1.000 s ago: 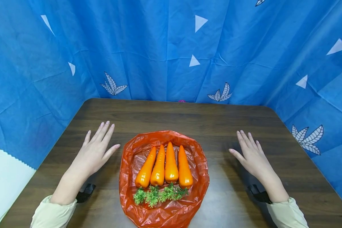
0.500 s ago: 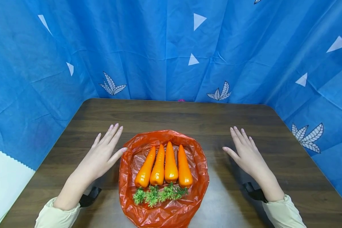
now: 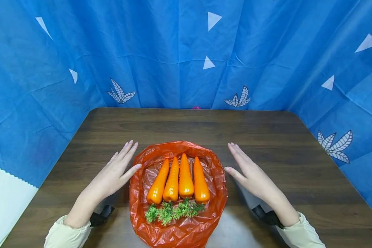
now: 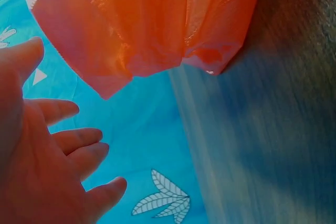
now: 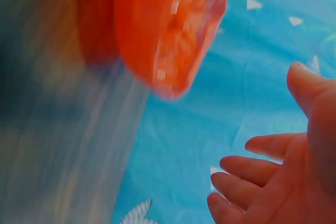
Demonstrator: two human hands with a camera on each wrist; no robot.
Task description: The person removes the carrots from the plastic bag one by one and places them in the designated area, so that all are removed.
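Observation:
A red plastic bag [image 3: 215, 213] with its rim spread wide sits on the table, also seen from the side in the left wrist view as a red wall [image 4: 152, 19]. Inside it several orange carrots [image 3: 186, 179] lie side by side, tips away from me, with green leafy tops [image 3: 165, 213] at their near ends. My left hand [image 3: 113, 175] is just left of the bag, fingers extended, thumb near the rim; whether it touches I cannot tell. On the other side my right hand [image 3: 252, 175] hovers by the rim, fingers straight, holding nothing.
The dark wooden table [image 3: 260, 127] runs back to a blue patterned curtain [image 3: 161, 41], which also closes off both sides. Something white [image 3: 6, 199] with a zigzag edge shows at the left. Black straps [image 3: 100, 216] are on both wrists.
Both hands have moved inward toward the bag, the right one farther in the last half second. The bag and the carrots have stayed in place.

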